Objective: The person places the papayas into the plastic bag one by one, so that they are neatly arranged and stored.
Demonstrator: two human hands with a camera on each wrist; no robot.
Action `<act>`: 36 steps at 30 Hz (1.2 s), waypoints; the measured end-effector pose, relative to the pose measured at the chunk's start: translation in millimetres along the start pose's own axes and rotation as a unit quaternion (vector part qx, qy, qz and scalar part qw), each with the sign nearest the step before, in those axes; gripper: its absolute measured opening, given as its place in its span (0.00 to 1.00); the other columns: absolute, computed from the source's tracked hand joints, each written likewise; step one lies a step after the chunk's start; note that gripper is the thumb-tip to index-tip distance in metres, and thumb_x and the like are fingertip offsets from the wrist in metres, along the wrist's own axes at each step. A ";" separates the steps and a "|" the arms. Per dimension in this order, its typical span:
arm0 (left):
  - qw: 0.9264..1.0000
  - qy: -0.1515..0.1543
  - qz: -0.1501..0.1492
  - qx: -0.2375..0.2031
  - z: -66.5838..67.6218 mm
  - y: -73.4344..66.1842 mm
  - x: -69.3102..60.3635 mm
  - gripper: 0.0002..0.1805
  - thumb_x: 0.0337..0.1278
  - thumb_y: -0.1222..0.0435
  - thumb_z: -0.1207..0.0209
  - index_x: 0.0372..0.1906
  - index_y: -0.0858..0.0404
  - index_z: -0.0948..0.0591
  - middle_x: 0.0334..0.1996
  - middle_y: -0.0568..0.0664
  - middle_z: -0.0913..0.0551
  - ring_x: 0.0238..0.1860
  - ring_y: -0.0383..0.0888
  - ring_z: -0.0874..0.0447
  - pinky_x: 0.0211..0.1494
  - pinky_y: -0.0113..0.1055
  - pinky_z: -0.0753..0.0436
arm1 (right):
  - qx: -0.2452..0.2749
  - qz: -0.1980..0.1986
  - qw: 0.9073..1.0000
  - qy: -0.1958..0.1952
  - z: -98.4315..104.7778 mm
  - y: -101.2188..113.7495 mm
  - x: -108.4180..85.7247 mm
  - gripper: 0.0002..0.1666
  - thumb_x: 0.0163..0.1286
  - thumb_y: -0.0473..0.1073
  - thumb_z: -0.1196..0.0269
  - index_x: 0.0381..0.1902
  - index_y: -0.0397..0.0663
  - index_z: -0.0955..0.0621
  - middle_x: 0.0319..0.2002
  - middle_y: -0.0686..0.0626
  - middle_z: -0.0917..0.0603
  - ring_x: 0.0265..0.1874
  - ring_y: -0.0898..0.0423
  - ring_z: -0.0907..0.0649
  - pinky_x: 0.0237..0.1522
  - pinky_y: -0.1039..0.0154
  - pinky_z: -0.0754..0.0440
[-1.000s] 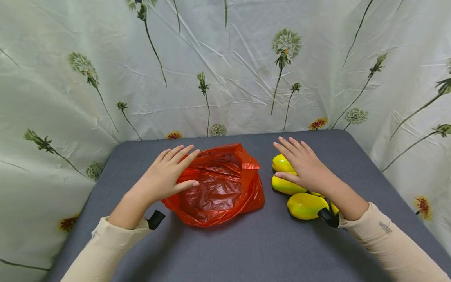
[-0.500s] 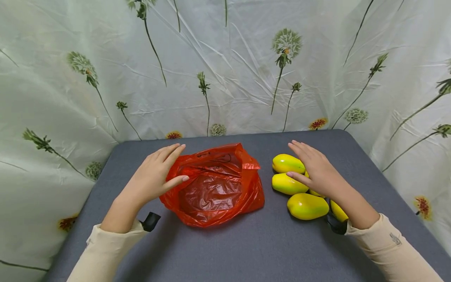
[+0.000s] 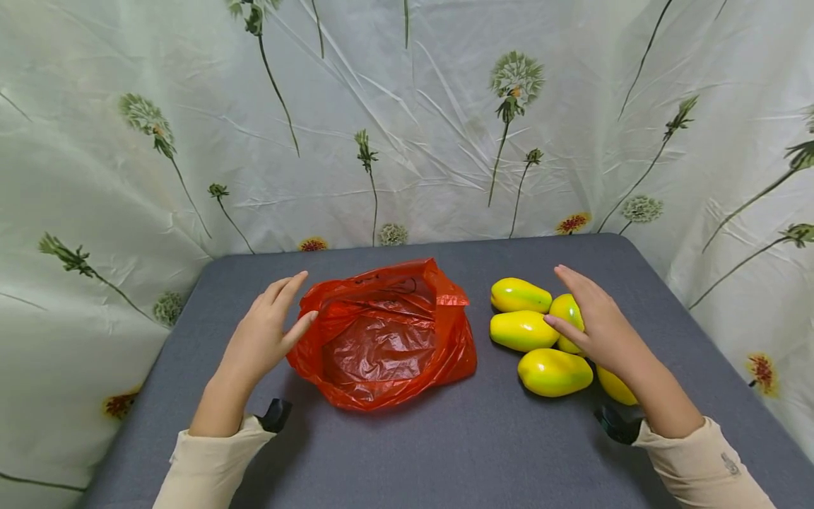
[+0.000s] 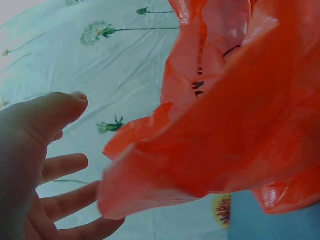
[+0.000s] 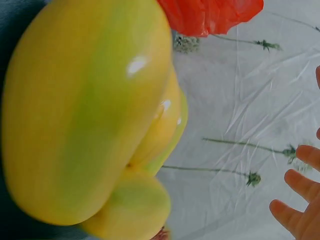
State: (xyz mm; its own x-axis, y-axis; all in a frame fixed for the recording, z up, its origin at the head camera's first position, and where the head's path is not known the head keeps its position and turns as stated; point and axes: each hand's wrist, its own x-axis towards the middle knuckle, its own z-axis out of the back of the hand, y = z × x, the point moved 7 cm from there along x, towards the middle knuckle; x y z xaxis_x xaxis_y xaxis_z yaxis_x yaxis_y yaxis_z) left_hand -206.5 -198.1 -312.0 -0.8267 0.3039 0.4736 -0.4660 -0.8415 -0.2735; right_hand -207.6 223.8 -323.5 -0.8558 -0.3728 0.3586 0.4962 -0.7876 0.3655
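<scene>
A red plastic bag (image 3: 381, 346) lies with its mouth spread wide at the middle of the table in the head view. My left hand (image 3: 254, 339) is at the bag's left side, fingers extended and thumb apart. In the left wrist view, fingertips come close to the bag's edge (image 4: 150, 185); whether they touch it I cannot tell. Several glossy yellow fruits (image 3: 555, 372), shaped like mangoes or papayas, lie clustered right of the bag. My right hand (image 3: 600, 325) hovers over the cluster's right side, holding nothing, and partly hides two fruits. One fruit (image 5: 85, 110) looms large in the right wrist view.
The grey table (image 3: 445, 452) has a back edge close to a white curtain (image 3: 432, 141) printed with dandelions. A black wrist strap piece (image 3: 275, 416) shows at the left cuff, and another black piece (image 3: 617, 425) at the right cuff.
Both hands have drawn apart: the left moved left and down from over the bag, the right moved right and down, uncovering more of the fruits. Bag and fruits stay in place.
</scene>
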 end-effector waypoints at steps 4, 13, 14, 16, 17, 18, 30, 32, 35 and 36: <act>0.998 -0.026 0.030 -0.047 -5.6 6.3 -5.9 0.33 0.50 0.65 0.38 0.63 0.62 0.35 0.52 0.60 0.29 0.48 0.56 0.29 0.44 0.53 0.26 | 0.017 -0.029 0.999 0.002 -2.7 -11.2 -11.9 0.42 0.64 0.48 0.42 0.69 0.44 0.48 0.65 0.35 0.44 0.61 0.34 0.44 0.55 0.35 0.48; 0.985 -0.044 0.078 -0.147 -20.7 15.6 -14.6 0.25 0.52 0.67 0.39 0.58 0.63 0.29 0.50 0.56 0.27 0.46 0.52 0.26 0.39 0.46 0.22 | 0.046 -0.070 0.996 -0.006 -7.1 -24.0 -32.9 0.41 0.66 0.46 0.44 0.69 0.43 0.51 0.64 0.32 0.46 0.60 0.32 0.45 0.55 0.34 0.50; 0.984 -0.045 0.084 -0.151 -22.0 16.6 -15.4 0.25 0.52 0.68 0.39 0.57 0.63 0.29 0.50 0.56 0.27 0.46 0.52 0.26 0.39 0.46 0.22 | 0.051 -0.076 0.996 -0.008 -7.2 -25.4 -35.5 0.41 0.66 0.46 0.44 0.69 0.43 0.51 0.64 0.32 0.46 0.60 0.32 0.46 0.55 0.33 0.50; 0.983 -0.047 0.092 -0.155 -24.1 18.1 -16.6 0.25 0.52 0.68 0.40 0.57 0.62 0.28 0.50 0.56 0.26 0.46 0.52 0.26 0.39 0.46 0.21 | 0.060 -0.088 0.994 -0.016 -7.0 -28.7 -40.8 0.41 0.66 0.45 0.44 0.69 0.44 0.52 0.65 0.32 0.47 0.61 0.31 0.47 0.54 0.33 0.51; 0.982 -0.049 0.094 -0.156 -24.7 18.6 -17.1 0.24 0.52 0.68 0.40 0.57 0.62 0.28 0.50 0.56 0.26 0.46 0.51 0.26 0.39 0.46 0.21 | 0.065 -0.095 0.993 -0.019 -7.0 -30.6 -43.7 0.41 0.66 0.45 0.45 0.69 0.44 0.52 0.65 0.32 0.47 0.61 0.31 0.47 0.54 0.32 0.51; 0.981 -0.052 0.096 -0.158 -24.9 19.1 -17.4 0.24 0.52 0.68 0.40 0.57 0.62 0.28 0.49 0.56 0.26 0.46 0.51 0.26 0.39 0.47 0.21 | 0.070 -0.101 0.992 -0.023 -6.9 -32.4 -46.5 0.41 0.66 0.44 0.45 0.69 0.44 0.52 0.65 0.32 0.47 0.61 0.31 0.47 0.54 0.32 0.51; 0.977 -0.068 0.115 -0.168 -27.3 24.1 -23.2 0.23 0.54 0.72 0.43 0.57 0.61 0.27 0.48 0.55 0.25 0.44 0.51 0.25 0.39 0.46 0.21 | 0.090 -0.185 0.977 -0.058 -6.4 -65.6 -87.8 0.40 0.66 0.44 0.45 0.69 0.42 0.52 0.65 0.30 0.48 0.61 0.30 0.49 0.53 0.30 0.53; 0.977 -0.071 0.114 -0.168 -26.8 24.4 -23.4 0.23 0.54 0.72 0.43 0.57 0.60 0.27 0.47 0.55 0.25 0.44 0.51 0.25 0.39 0.45 0.21 | 0.085 -0.202 0.974 -0.063 -6.8 -70.8 -95.0 0.40 0.67 0.45 0.46 0.69 0.42 0.52 0.64 0.30 0.48 0.60 0.29 0.48 0.51 0.29 0.52; 0.977 -0.072 0.115 -0.167 -26.5 24.6 -23.8 0.22 0.54 0.72 0.43 0.56 0.60 0.27 0.47 0.54 0.25 0.44 0.50 0.25 0.39 0.44 0.21 | 0.080 -0.231 0.967 -0.066 -8.3 -77.3 -104.9 0.40 0.67 0.46 0.46 0.69 0.40 0.52 0.63 0.28 0.47 0.58 0.28 0.45 0.48 0.28 0.48; 0.976 -0.072 0.115 -0.167 -26.6 24.7 -24.0 0.22 0.54 0.72 0.43 0.56 0.60 0.27 0.47 0.54 0.25 0.44 0.50 0.25 0.39 0.43 0.21 | 0.077 -0.242 0.965 -0.067 -9.1 -79.5 -108.0 0.41 0.67 0.47 0.46 0.68 0.39 0.52 0.63 0.27 0.47 0.57 0.27 0.43 0.46 0.28 0.46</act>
State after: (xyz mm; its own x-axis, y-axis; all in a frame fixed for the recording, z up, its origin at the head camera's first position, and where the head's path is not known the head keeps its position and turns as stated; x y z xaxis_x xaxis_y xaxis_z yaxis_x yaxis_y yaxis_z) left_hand -206.6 -214.3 -352.4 -0.8798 0.0371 0.4739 -0.3699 -0.6796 -0.6335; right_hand -155.9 322.2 -399.1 -0.9714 0.0958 0.2174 0.0670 -0.7676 0.6375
